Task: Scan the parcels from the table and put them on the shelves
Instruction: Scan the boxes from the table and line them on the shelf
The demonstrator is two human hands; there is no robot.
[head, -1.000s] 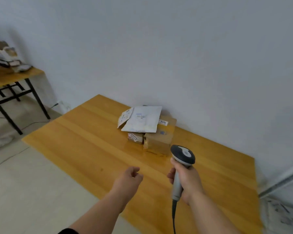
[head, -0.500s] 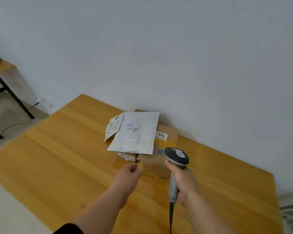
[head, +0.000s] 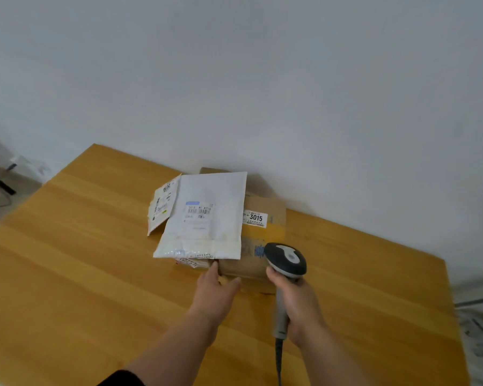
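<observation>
Two hands over table (head: 67, 274): left hand (head: 215, 288), fingers extended, touches box (head: 262, 240) under mailer (head: 207, 215); right hand (head: 296, 302) grips scanner (head: 286, 259).

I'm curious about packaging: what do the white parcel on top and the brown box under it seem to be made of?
The white parcel looks like a soft plastic mailer: thin, slightly glossy, wrinkled near its front edge. The brown box looks like matte corrugated cardboard, with folded edges and a stuck-on paper label. Neither can be confirmed by look alone.
</observation>
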